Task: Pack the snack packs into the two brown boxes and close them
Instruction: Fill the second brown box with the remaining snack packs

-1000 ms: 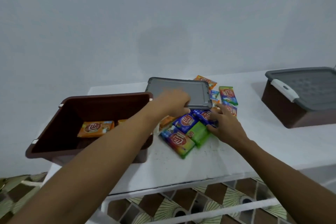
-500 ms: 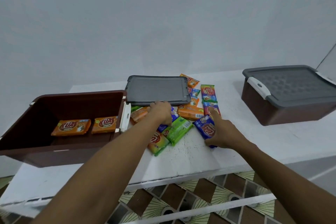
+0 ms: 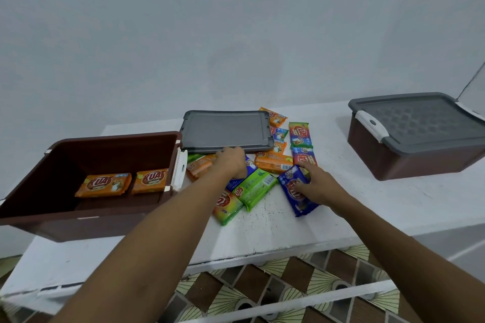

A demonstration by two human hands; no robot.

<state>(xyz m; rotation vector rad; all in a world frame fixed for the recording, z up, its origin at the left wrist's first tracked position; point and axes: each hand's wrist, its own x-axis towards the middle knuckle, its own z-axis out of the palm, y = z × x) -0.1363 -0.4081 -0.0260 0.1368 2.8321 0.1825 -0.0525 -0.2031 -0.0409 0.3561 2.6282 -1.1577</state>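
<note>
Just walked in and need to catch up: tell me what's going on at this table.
A person is packing a pile of snack packs into boxes. The left hand is in it, by the loose lid; its grasp is hidden. The right hand holds a blue pack. The open box holds two orange packs; the other box is closed.

Two brown boxes are counted, open box (image 3: 110,149) and closed box (image 3: 420,162), plus two grey lids: loose lid (image 3: 225,130), fitted lid (image 3: 425,123). Two orange packs (image 3: 103,185) are logged well left of the fingers (image 3: 233,153); roughly twelve loose snack packs (image 3: 256,187) are tallied under and around them, some overlapped.
</note>
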